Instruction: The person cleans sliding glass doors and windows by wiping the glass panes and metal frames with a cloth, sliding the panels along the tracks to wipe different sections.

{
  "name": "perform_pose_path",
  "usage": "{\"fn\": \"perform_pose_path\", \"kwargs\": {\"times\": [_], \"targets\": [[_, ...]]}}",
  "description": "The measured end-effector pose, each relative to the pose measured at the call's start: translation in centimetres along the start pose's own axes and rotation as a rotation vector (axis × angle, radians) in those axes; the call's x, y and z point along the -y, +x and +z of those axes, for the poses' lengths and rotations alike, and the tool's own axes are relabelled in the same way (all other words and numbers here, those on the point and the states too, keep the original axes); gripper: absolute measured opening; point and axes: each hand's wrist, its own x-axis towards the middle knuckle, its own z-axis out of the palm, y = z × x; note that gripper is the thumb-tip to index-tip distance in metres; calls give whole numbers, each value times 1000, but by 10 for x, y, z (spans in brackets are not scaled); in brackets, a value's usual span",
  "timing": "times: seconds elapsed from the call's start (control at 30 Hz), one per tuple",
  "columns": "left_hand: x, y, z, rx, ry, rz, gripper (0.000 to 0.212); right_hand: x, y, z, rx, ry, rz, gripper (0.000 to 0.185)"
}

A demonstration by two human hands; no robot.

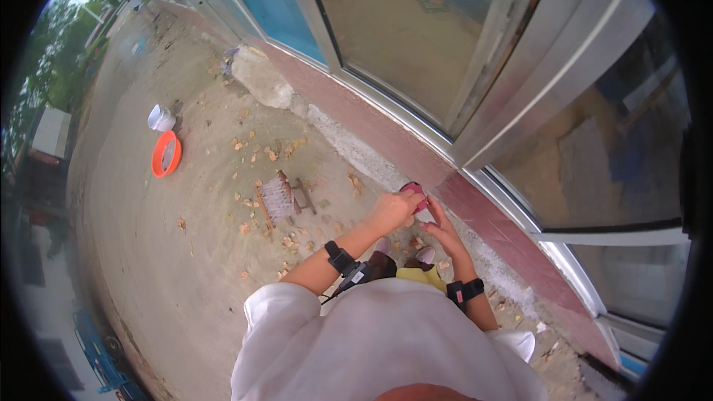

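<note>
My left hand [392, 211] grips a small dark pink object [419, 204] with a dark upper edge; its exact kind is too small to tell. Just right of it, my right hand [444, 229] has thumb and fingers apart, with the fingertips close to the object. Whether they touch it I cannot tell. Both hands are in front of my body, beside the low reddish wall base [462, 200] under the windows. Below the hands, my light shoes [425, 255] stand on the concrete ground.
A small wooden stool with a woven seat [277, 199] is left of my hands among fallen dry leaves [272, 154]. Farther left are an orange basin [167, 154] and a white bucket [161, 118]. Metal-framed glass [412, 33] runs along the right. A person [135, 0] is far off.
</note>
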Motion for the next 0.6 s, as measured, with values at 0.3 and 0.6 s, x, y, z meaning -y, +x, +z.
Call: {"fn": "perform_pose_path", "kwargs": {"times": [0.3, 0.6], "targets": [[-21, 15, -37, -3, 124, 364, 36, -14, 8, -16, -145, -121, 53, 77], [-3, 18, -3, -120, 82, -99, 34, -5, -21, -10, -137, 101, 139, 50]]}}
